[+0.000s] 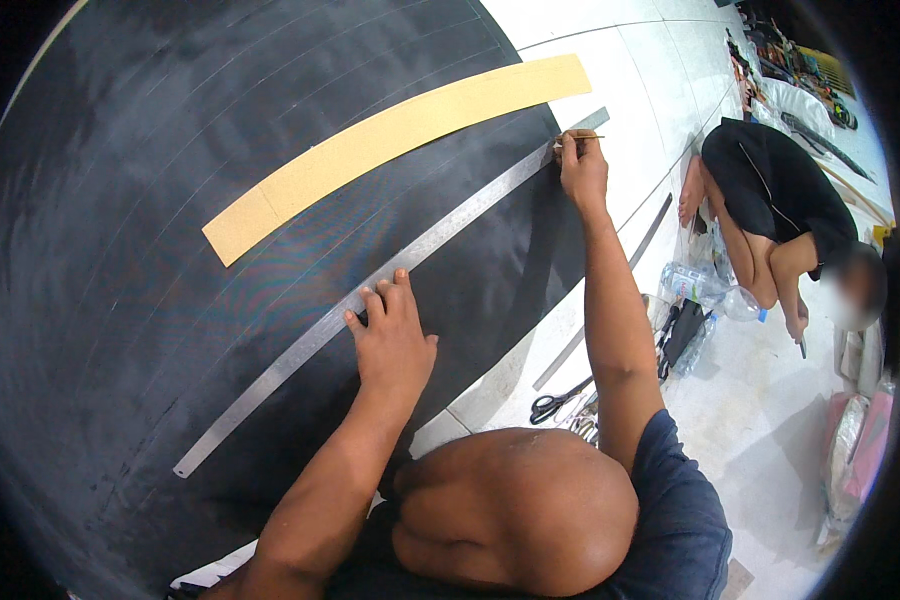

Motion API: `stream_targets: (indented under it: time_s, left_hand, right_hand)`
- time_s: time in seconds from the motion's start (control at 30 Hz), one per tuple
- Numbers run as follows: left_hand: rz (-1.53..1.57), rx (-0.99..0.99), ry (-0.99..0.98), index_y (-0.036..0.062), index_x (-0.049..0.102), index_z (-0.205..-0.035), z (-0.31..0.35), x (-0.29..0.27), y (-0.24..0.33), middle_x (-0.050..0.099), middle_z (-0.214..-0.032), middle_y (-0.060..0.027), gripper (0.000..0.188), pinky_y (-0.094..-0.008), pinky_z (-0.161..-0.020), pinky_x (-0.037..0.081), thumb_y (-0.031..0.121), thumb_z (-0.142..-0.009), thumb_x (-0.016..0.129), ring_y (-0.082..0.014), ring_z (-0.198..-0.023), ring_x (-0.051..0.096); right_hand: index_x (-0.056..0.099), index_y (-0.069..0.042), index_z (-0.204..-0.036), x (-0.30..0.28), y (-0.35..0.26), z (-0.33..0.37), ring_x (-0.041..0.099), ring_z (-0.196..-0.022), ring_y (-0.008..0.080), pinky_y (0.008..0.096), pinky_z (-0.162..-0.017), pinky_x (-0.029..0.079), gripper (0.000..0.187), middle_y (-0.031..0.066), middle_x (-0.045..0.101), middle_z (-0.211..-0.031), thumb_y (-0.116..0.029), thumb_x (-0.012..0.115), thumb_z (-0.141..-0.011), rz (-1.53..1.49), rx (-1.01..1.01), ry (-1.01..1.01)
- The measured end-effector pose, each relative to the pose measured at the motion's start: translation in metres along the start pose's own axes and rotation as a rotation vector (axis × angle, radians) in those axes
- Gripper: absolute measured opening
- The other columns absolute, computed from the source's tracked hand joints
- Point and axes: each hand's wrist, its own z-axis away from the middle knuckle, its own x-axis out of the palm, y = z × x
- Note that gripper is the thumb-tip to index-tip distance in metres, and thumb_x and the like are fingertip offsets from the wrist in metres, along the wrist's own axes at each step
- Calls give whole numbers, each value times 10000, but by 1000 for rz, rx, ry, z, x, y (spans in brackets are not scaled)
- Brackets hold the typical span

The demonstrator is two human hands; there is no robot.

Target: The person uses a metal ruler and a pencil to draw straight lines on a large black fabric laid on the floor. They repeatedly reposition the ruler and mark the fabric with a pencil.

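Observation:
A long metal ruler (450,224) lies slantwise across a large black sheet (100,260) marked with faint curved lines. My left hand (395,345) rests on the ruler's middle, fingers spread and fingertips pressing its near edge. Up at the sheet's right edge, my right hand (585,178) is closed in a pinch around a thin yellowish stick (593,136), beside the ruler's far end. The stick's tip is too small to make out. Beyond the ruler, a curved tan strip (390,125) lies flat on the sheet, its right end reaching past the edge.
Black-handled scissors (548,407) lie on the white tiled floor (760,400) near my right elbow. Plastic bottles (738,302) and a black pouch (683,330) sit beyond my arm. Another person (785,190) squats at the right. Wrapped bundles (850,455) lie at the far right.

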Motion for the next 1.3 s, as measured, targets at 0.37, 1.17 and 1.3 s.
stream_targets:
  time_s: [0.37,1.17,1.3]
  left_hand:
    - [-10,-3,12,-16,290,-1543,0,5,-2,439,-1416,-192,1006,-560,-1052,445,484,-813,768,-384,-1329,442]
    - [160,-24,59,128,520,-1430,117,32,-132,527,-1348,-175,709,-665,-1104,271,497,-854,706,-327,-1282,501]
    - [233,45,60,195,522,-1445,123,69,-161,610,-1258,-136,637,-625,-1099,285,509,-904,643,-300,-1219,561]
  right_hand:
    - [627,-70,-1096,20,-101,123,656,-918,436,524,-803,515,183,226,687,-962,-181,576,-961,204,-153,-280]
    - [659,-136,-1168,69,-109,203,478,-1349,373,533,-1128,355,339,100,545,-1433,-131,720,-834,147,-757,-435]
    - [686,-148,-1115,74,-116,202,464,-1344,408,544,-1096,372,315,122,553,-1403,-92,721,-807,173,-824,-446]
